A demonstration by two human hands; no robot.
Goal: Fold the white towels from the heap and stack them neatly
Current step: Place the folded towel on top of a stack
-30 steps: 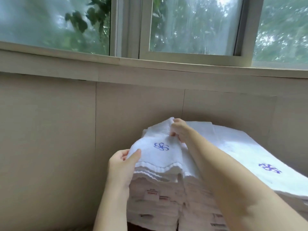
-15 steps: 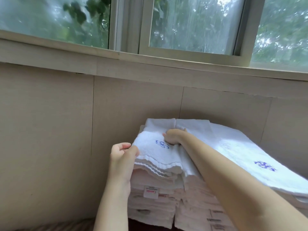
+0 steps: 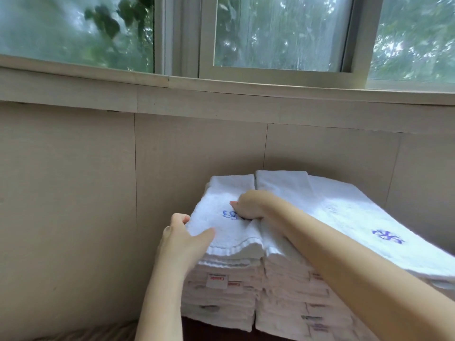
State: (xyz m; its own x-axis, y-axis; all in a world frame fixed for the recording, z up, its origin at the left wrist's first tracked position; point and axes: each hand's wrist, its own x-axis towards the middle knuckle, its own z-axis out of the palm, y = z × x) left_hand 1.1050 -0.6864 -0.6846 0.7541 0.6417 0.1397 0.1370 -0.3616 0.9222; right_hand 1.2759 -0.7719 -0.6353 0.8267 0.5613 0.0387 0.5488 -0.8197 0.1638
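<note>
Lower centre, the top towel [image 3: 221, 232] lies on a tall stack [image 3: 221, 291] of folded white towels against a beige panelled wall [image 3: 73, 193], below a window [image 3: 278, 33] showing green leaves. The left hand [image 3: 182, 244] pinches its near left corner; the curled right hand [image 3: 251, 204] grips its right edge.

Only two arms of this person show. The bare left hand [image 3: 183, 238] sits on a slim left forearm [image 3: 162, 291], uncovered from the wrist down to the view's edge at six o'clock. The bare right hand [image 3: 251, 204] joins a right forearm [image 3: 332, 252], also uncovered all the way to the edge at four o'clock. The left thumbnail [image 3: 168, 228] is short and rounded. The other nails are too blurred to judge.
</note>
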